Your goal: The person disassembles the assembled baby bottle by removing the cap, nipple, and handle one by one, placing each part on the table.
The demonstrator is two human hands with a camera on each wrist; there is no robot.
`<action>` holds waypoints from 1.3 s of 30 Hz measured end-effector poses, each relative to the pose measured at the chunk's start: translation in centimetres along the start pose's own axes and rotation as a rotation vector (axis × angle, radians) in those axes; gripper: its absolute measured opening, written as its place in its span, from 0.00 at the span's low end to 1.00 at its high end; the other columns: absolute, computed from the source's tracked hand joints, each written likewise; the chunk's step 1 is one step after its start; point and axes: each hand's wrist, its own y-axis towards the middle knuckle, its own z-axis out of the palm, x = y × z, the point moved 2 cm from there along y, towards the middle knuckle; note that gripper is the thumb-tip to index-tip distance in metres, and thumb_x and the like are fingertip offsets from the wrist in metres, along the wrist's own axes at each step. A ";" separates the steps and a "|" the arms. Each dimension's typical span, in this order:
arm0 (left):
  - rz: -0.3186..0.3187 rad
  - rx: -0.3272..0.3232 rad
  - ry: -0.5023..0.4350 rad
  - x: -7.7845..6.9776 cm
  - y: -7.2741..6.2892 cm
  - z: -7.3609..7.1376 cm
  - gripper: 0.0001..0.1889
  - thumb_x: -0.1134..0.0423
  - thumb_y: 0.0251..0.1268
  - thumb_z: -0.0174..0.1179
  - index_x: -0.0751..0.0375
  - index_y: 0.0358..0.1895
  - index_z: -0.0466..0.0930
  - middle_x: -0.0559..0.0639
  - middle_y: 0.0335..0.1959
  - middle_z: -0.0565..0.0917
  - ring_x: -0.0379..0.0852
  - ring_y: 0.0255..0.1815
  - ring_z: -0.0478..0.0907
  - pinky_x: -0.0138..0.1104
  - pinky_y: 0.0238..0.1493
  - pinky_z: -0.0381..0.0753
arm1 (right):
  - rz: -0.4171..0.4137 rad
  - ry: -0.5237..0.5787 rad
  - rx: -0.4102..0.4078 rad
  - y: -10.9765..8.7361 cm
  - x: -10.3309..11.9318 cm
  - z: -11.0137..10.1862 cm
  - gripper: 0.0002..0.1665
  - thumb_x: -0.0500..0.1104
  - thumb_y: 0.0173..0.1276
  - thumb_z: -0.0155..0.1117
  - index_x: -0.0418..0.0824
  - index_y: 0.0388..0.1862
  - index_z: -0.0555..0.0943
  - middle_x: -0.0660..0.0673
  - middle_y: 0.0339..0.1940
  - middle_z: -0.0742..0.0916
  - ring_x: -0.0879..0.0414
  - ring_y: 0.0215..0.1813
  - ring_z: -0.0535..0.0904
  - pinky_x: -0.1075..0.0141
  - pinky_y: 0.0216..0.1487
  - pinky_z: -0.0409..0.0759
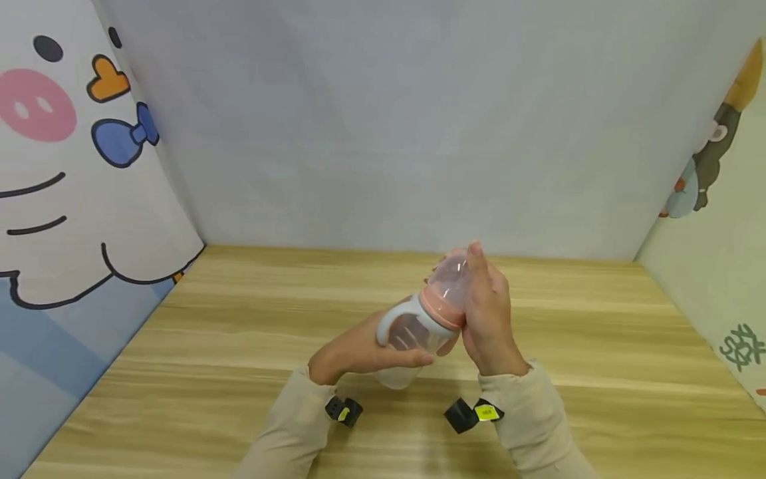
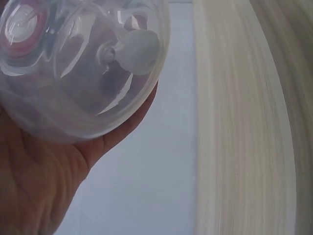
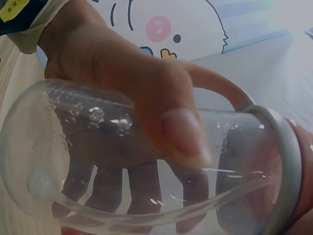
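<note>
A clear baby bottle point(image 1: 402, 378) is held tilted above the table, its top toward the upper right. It has a pink collar point(image 1: 441, 307), a clear dome cap point(image 1: 450, 278) and a pale grey-blue handle point(image 1: 385, 324). My left hand point(image 1: 359, 346) grips the body, thumb across the near side; the right wrist view shows its fingers behind the transparent wall. The right hand point(image 1: 492, 322) wraps the cap and collar, with fingertips showing on the far side. Inside the bottle, a straw point(image 3: 161, 213) ends in a round weight point(image 2: 139, 51).
The wood-grain table point(image 1: 251, 319) lies beneath both hands. A plain pale backdrop point(image 1: 407, 133) stands behind it. Printed cartoon panels rise at the left point(image 1: 60, 199) and right point(image 1: 712, 266). Black straps with yellow labels sit at both wrists.
</note>
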 end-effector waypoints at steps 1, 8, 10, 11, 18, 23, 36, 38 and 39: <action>0.002 -0.001 0.007 0.1 -0.1 0.0 0.32 0.59 0.61 0.71 0.49 0.67 0.69 0.51 0.54 0.82 0.43 0.51 0.80 0.37 0.52 0.83 | -0.007 0.001 -0.005 0.0 0.0 0.1 0.26 0.58 0.82 0.45 0.44 0.34 0.82 0.50 0.31 0.87 0.55 0.35 0.86 0.62 0.41 0.87; 0.007 -0.012 0.019 0.5 -0.1 0.0 0.31 0.62 0.60 0.72 0.51 0.65 0.70 0.52 0.52 0.82 0.41 0.49 0.81 0.36 0.52 0.83 | -0.060 0.044 -0.007 0.1 -0.1 0.1 0.25 0.57 0.82 0.46 0.44 0.33 0.83 0.50 0.31 0.86 0.56 0.35 0.86 0.62 0.43 0.87; 0.003 -0.008 0.024 0.4 -0.3 -0.1 0.31 0.62 0.60 0.72 0.51 0.65 0.70 0.52 0.52 0.82 0.41 0.50 0.81 0.36 0.52 0.84 | -0.073 0.067 -0.008 0.1 0.0 0.1 0.25 0.57 0.81 0.47 0.44 0.34 0.83 0.50 0.32 0.86 0.56 0.35 0.86 0.62 0.44 0.86; 0.003 -0.006 0.027 0.3 -0.4 -0.2 0.31 0.62 0.60 0.72 0.51 0.65 0.70 0.52 0.52 0.82 0.41 0.50 0.81 0.36 0.51 0.84 | -0.076 0.080 -0.014 0.0 0.0 0.1 0.25 0.57 0.81 0.47 0.44 0.34 0.83 0.50 0.32 0.86 0.56 0.36 0.86 0.62 0.44 0.86; -0.005 0.005 0.023 0.1 -1.4 -0.8 0.30 0.59 0.61 0.71 0.51 0.65 0.70 0.55 0.50 0.82 0.48 0.48 0.81 0.37 0.47 0.85 | -0.078 0.184 -0.065 -0.6 0.6 0.1 0.29 0.62 0.80 0.46 0.44 0.33 0.82 0.50 0.32 0.86 0.56 0.38 0.85 0.61 0.50 0.86; 0.006 0.019 0.016 0.1 -2.2 -0.9 0.29 0.57 0.62 0.71 0.53 0.65 0.71 0.63 0.50 0.82 0.46 0.46 0.82 0.38 0.46 0.86 | -0.086 0.252 -0.042 -1.3 1.1 0.5 0.24 0.56 0.80 0.50 0.44 0.30 0.83 0.51 0.32 0.87 0.58 0.38 0.84 0.61 0.53 0.84; 0.017 0.016 0.013 0.2 -2.6 -1.7 0.26 0.57 0.63 0.70 0.54 0.63 0.71 0.56 0.48 0.82 0.44 0.46 0.81 0.40 0.47 0.86 | -0.176 0.312 -0.086 -1.4 1.5 0.5 0.07 0.41 0.77 0.53 0.43 0.42 0.79 0.50 0.38 0.85 0.58 0.44 0.84 0.64 0.57 0.81; 0.016 0.018 0.012 0.3 -2.7 -1.8 0.27 0.56 0.64 0.70 0.54 0.63 0.71 0.56 0.48 0.82 0.44 0.46 0.81 0.40 0.47 0.86 | -0.186 0.316 -0.087 -1.4 1.4 0.3 0.07 0.41 0.77 0.54 0.42 0.43 0.79 0.50 0.38 0.86 0.58 0.44 0.85 0.63 0.58 0.81; 0.012 0.018 0.011 0.3 -2.7 -1.8 0.27 0.56 0.64 0.70 0.53 0.63 0.71 0.56 0.48 0.82 0.44 0.46 0.81 0.40 0.47 0.85 | -0.190 0.318 -0.088 -1.4 1.4 0.2 0.06 0.41 0.77 0.54 0.42 0.43 0.78 0.50 0.38 0.86 0.58 0.44 0.85 0.63 0.58 0.81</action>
